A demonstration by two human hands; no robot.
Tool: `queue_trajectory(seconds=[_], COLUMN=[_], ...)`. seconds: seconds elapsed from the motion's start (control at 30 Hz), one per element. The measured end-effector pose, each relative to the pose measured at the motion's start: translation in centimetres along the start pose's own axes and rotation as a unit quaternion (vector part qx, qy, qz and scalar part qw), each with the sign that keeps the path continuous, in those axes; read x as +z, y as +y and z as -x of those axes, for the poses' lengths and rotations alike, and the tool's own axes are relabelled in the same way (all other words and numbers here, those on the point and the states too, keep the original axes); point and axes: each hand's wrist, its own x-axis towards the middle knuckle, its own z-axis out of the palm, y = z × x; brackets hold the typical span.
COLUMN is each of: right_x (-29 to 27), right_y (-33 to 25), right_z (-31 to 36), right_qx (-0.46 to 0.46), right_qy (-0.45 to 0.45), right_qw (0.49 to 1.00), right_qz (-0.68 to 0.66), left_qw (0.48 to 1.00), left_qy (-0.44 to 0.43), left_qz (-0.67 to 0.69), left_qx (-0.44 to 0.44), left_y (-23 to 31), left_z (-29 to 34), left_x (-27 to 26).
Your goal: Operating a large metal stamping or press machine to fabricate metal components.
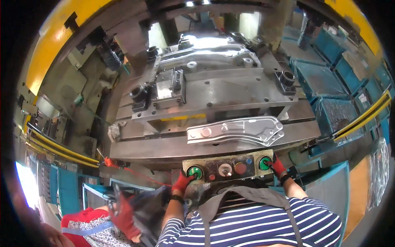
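My left hand, in a red glove, reaches to the left green push button of a control box, fingers stretched onto it. At the box's other end my right hand, also red-gloved, has fingers extended onto the right green push button. Neither hand appears to hold anything. Just beyond the box, a long silvery stamped metal part lies on the press bed. Farther back, another shiny stamped part rests on the die.
Beside me at lower left, a co-worker's red-gloved hand is blurred by motion. Guide bushings stand at the die's corners. Yellow guard bars flank both sides. Blue wire-mesh bins stand at right. A red cable runs left.
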Motion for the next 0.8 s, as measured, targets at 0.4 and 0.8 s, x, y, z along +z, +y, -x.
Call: queue_trajectory(seconds=[0.4, 0.8], right_x=[1.4, 1.8], right_y=[-2.1, -2.0], right_z=[1.0, 0.9], right_qx=[0.029, 0.009], right_qy=[0.027, 0.038], right_qw=[0.998, 0.999], right_qz=[0.051, 0.001], left_qw=[0.993, 0.994], left_qy=[0.005, 0.067], left_qz=[0.085, 0.007], left_qx=[-0.086, -0.081], left_y=[2.0, 4.2], left_z=[0.3, 0.4], left_x=[0.8, 2.5])
